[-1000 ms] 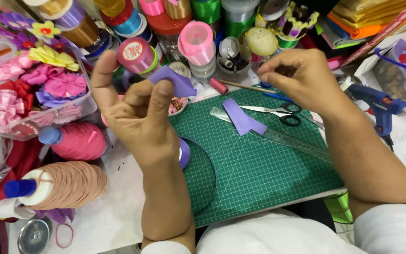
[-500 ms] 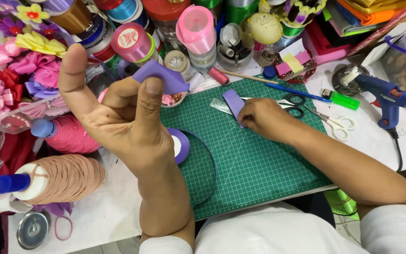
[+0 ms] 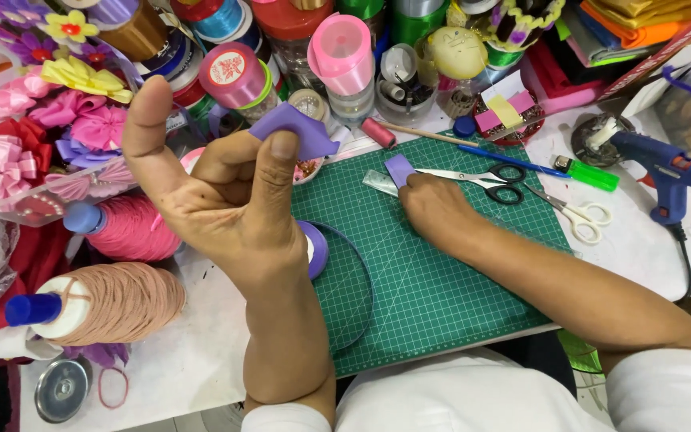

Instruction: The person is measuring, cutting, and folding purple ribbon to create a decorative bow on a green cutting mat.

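Observation:
My left hand point(image 3: 217, 200) is raised above the table, fingers pinching a folded piece of purple ribbon point(image 3: 293, 128), thumb sticking up. My right hand point(image 3: 437, 210) rests flat on the green cutting mat point(image 3: 441, 280), its fingertips pressing on a second short purple ribbon piece point(image 3: 400, 170) that lies over a clear ruler point(image 3: 379, 183). A purple ribbon spool point(image 3: 315, 248) sits on the mat's left edge, partly hidden behind my left wrist, with a loop of ribbon trailing from it.
Black-handled scissors point(image 3: 489, 176) and white-handled scissors point(image 3: 573, 210) lie right of my right hand. A blue glue gun point(image 3: 665, 172) stands far right. Ribbon spools point(image 3: 337, 52) crowd the back; ribbon bows point(image 3: 41, 128) and thread cones point(image 3: 113, 300) sit left.
My right hand came down from mid-air onto the mat and now presses the purple piece over the ruler. My left hand keeps its folded ribbon raised.

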